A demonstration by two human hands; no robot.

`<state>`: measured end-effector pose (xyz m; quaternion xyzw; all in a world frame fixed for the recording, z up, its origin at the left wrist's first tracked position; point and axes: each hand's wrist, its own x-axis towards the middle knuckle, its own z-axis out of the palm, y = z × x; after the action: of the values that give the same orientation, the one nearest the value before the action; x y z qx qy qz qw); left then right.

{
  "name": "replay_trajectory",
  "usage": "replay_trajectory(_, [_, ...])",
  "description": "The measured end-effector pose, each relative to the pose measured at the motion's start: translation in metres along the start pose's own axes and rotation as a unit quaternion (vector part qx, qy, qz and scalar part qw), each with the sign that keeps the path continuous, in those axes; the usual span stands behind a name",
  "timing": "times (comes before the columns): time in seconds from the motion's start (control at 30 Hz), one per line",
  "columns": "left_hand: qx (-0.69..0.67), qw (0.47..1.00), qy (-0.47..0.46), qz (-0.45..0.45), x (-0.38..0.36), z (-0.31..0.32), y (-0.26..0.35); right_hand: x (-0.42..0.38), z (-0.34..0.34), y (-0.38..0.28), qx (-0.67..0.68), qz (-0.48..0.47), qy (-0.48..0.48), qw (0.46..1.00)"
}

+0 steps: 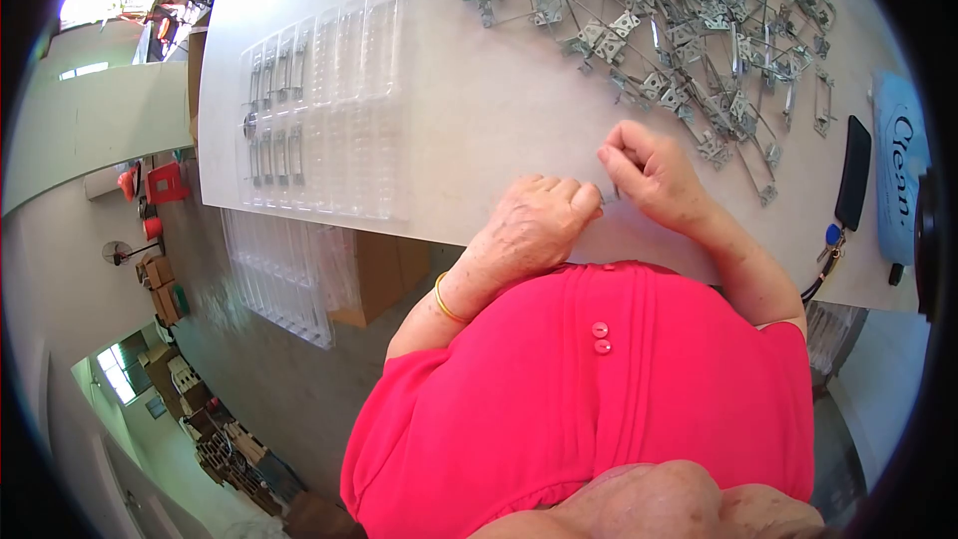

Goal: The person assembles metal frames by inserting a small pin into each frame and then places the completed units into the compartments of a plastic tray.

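My left hand (pixel 544 223), with a yellow bangle at its wrist, is closed low over the near edge of the table. A small grey sliver of metal (pixel 610 197) shows at its fingertips, mostly hidden. Close beside it on the right, my right hand (pixel 654 178) is curled with thumb and fingers together; what it grips, if anything, is hidden. Beyond the hands spreads a tangled pile of metal brackets with thin rods (pixel 689 30). To the left lies a clear plastic tray (pixel 344 175) with two rows of metal brackets (pixel 275 157) in its left part.
A black phone (pixel 852 175), keys with a blue tag (pixel 832 236) and a blue packet (pixel 899 160) lie at the table's right. Below the left table edge are more clear trays (pixel 279 274) and a cardboard box (pixel 384 279). A red stool (pixel 167 183) stands farther off.
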<state>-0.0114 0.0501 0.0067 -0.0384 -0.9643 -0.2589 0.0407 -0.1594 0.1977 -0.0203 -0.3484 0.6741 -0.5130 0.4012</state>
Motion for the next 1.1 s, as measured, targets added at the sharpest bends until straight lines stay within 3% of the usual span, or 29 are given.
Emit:
replay_trajectory(0.07, [-0.025, 0.999, -0.03, 0.013, -0.001, -0.002, 0.003, 0.003, -0.001, 0.002, 0.054, -0.03, 0.105, 0.993])
replay_trajectory(0.13, [-0.162, 0.98, -0.024, -0.115, -0.004, -0.002, 0.003, 0.002, -0.009, -0.004, 0.108, -0.018, 0.117, 0.987])
replay_trajectory(0.17, [-0.162, 0.98, -0.024, -0.115, -0.005, -0.002, 0.0, 0.002, -0.011, -0.006, 0.181, -0.027, 0.116, 0.976])
replay_trajectory(0.2, [-0.254, 0.951, -0.018, -0.177, -0.006, -0.003, -0.005, 0.001, -0.012, -0.008, 0.253, -0.037, 0.113, 0.96])
replay_trajectory(0.23, [-0.343, 0.909, -0.012, -0.237, -0.006, -0.003, -0.009, 0.0, -0.014, -0.007, 0.249, -0.063, 0.095, 0.962])
replay_trajectory(0.4, [-0.432, 0.866, 0.016, -0.25, -0.005, -0.002, -0.009, -0.004, 0.007, 0.003, 0.28, -0.102, 0.054, 0.953])
replay_trajectory(0.47, [-0.44, 0.86, 0.02, -0.257, -0.004, -0.001, -0.008, -0.005, 0.011, 0.006, 0.1, -0.155, 0.087, 0.979])
replay_trajectory(0.5, [-0.438, 0.861, 0.037, -0.258, -0.005, 0.001, -0.009, -0.003, 0.011, 0.008, 0.038, -0.212, 0.1, 0.972])
replay_trajectory(0.57, [-0.435, 0.86, 0.057, -0.26, -0.006, 0.005, -0.01, -0.003, 0.011, 0.015, -0.017, -0.224, 0.098, 0.97])
replay_trajectory(0.63, [-0.277, 0.933, 0.099, -0.208, -0.006, 0.009, -0.011, -0.004, 0.013, 0.014, -0.071, -0.234, 0.099, 0.965])
replay_trajectory(0.67, [-0.277, 0.933, 0.098, -0.208, -0.004, 0.01, -0.01, -0.006, 0.016, 0.009, -0.052, -0.185, 0.097, 0.977])
replay_trajectory(0.73, [-0.049, 0.988, 0.119, -0.08, 0.0, 0.011, -0.006, -0.006, 0.016, -0.003, -0.032, -0.134, 0.097, 0.986])
replay_trajectory(0.8, [-0.054, 0.988, 0.119, -0.087, -0.001, 0.015, -0.008, -0.006, 0.011, -0.016, 0.067, 0.047, 0.022, 0.996])
replay_trajectory(1.0, [-0.041, 0.975, 0.162, -0.148, -0.004, 0.018, -0.014, -0.004, 0.004, -0.015, 0.05, 0.04, -0.032, 0.997])
replay_trajectory(1.1, [0.027, 0.971, 0.186, -0.149, -0.002, 0.013, -0.023, -0.003, 0.006, -0.004, 0.061, 0.009, 0.016, 0.998])
